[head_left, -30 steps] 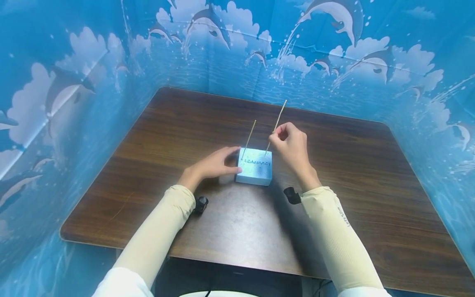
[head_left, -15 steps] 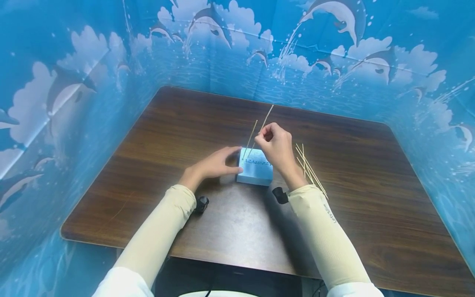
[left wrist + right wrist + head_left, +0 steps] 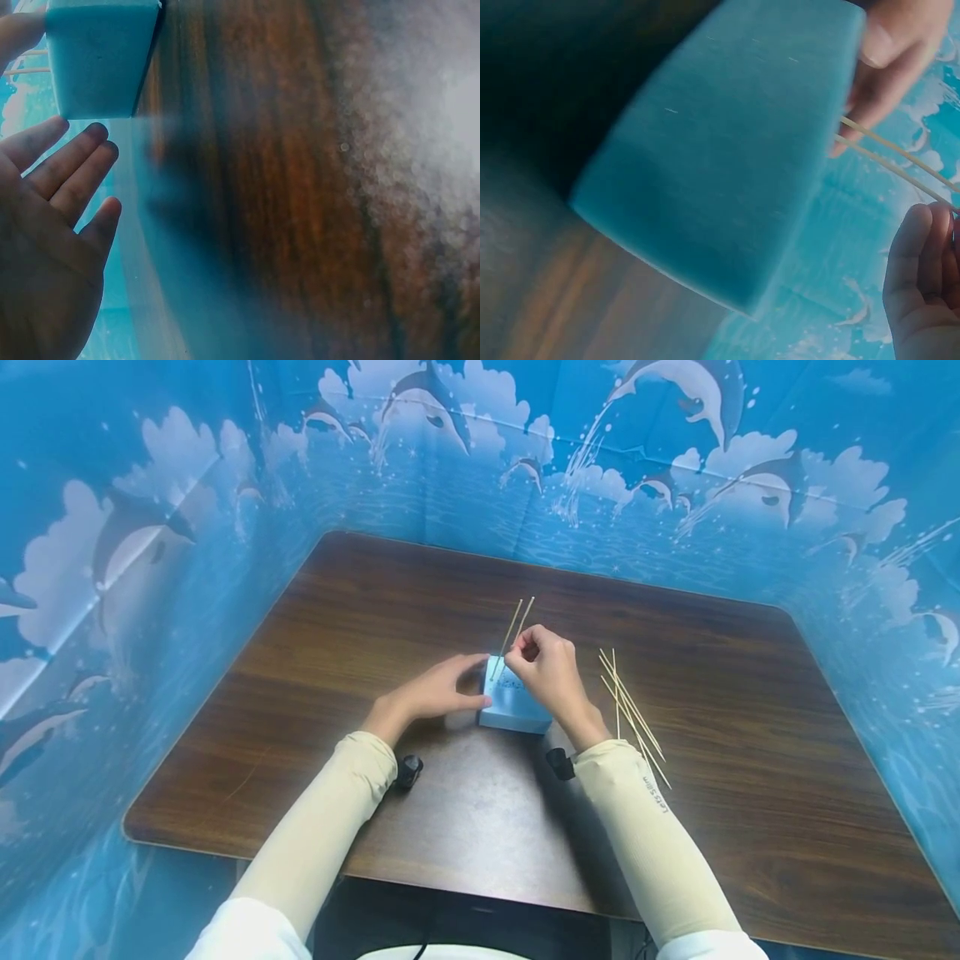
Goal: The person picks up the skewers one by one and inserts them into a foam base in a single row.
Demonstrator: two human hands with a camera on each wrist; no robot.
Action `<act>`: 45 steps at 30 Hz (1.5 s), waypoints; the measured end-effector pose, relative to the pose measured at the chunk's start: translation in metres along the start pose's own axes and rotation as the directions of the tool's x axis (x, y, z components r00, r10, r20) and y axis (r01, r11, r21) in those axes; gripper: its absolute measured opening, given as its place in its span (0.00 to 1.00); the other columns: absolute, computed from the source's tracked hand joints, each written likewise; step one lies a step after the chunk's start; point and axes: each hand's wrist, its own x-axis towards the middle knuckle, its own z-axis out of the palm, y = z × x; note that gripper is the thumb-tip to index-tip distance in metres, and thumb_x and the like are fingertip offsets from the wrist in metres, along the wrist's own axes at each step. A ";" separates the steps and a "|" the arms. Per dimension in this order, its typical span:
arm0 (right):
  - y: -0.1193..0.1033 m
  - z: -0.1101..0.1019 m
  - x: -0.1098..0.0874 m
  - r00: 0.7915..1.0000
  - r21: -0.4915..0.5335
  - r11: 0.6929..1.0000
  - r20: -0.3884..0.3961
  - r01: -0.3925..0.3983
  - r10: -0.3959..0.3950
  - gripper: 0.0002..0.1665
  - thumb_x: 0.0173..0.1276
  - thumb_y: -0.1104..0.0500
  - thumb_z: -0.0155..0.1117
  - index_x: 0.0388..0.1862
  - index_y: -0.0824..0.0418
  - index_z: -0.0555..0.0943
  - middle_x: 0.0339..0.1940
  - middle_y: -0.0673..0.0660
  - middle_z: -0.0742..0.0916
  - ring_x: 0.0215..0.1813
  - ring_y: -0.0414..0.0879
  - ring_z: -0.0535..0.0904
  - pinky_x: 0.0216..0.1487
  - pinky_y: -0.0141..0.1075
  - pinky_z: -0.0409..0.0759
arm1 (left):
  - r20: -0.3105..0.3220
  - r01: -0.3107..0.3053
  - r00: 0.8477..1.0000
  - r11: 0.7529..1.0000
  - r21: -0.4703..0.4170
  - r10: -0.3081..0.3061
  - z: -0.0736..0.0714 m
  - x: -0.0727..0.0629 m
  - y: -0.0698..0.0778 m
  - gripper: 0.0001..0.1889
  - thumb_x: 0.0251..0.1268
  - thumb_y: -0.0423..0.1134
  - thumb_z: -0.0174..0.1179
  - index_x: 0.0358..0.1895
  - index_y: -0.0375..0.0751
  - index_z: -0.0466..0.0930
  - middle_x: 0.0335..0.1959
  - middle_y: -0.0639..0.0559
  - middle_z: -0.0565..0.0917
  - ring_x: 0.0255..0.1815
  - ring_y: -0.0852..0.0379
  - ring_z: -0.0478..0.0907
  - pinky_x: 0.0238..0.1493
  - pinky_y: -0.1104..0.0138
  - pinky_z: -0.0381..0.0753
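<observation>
A pale blue foam block with rows of small dark holes on top sits at the middle of the table. My left hand holds its left end, thumb at the near corner and index finger at the far one; in the left wrist view the other fingers lie straight beside the block. One thin wooden stick stands in the block, leaning slightly. Above the block, my right hand pinches a second stick just right of the first. In the right wrist view both sticks meet the block's top.
Several loose sticks lie crossed on the brown wooden table, right of the block. Dolphin-printed blue cloth hangs behind and beside the table. A black wrist device sits by the right wrist.
My right hand has moved left and down with its stick, bringing it from the block's right side to close beside the standing stick. The left hand stays put. The loose sticks have come into view.
</observation>
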 end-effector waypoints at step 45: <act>0.111 -0.116 -0.046 0.743 -0.499 0.739 0.247 -0.453 0.622 0.16 0.70 0.56 0.56 0.35 0.69 0.82 0.27 0.58 0.82 0.29 0.50 0.74 0.33 0.42 0.75 | 0.011 -0.004 1.000 1.000 -0.030 0.005 -0.001 -0.005 0.000 0.47 0.62 0.60 0.63 0.80 0.50 0.51 0.79 0.49 0.56 0.79 0.46 0.51 0.77 0.46 0.51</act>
